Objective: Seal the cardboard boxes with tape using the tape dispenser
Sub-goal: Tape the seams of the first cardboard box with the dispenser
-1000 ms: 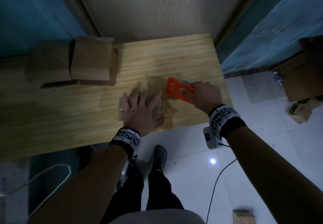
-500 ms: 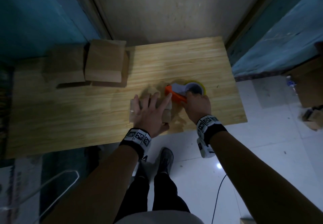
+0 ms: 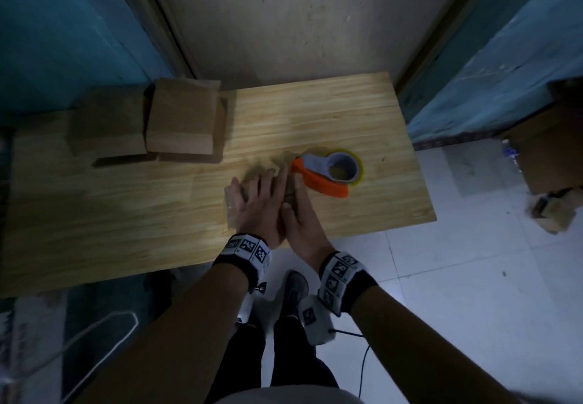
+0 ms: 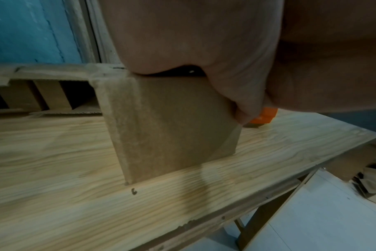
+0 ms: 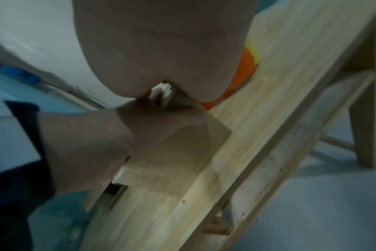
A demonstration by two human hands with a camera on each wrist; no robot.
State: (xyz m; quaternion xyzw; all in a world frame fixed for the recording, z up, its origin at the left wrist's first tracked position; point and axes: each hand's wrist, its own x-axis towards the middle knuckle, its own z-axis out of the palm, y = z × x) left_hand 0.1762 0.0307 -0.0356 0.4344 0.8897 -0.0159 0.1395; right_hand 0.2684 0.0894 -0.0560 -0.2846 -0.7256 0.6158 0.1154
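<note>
Centrally, one small cardboard box (image 3: 232, 203) under left hand (image 3: 258, 205) and right hand (image 3: 298, 214), fingers flat and straight, one tape dispenser (image 3: 328, 171) at two o'clock, two boxes (image 3: 183, 126) at ten o'clock.

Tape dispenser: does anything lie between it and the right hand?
Nothing visible does. The tape dispenser lies free on the table, just beyond the right hand, whose fingers rest with the left hand on the small box.
</note>
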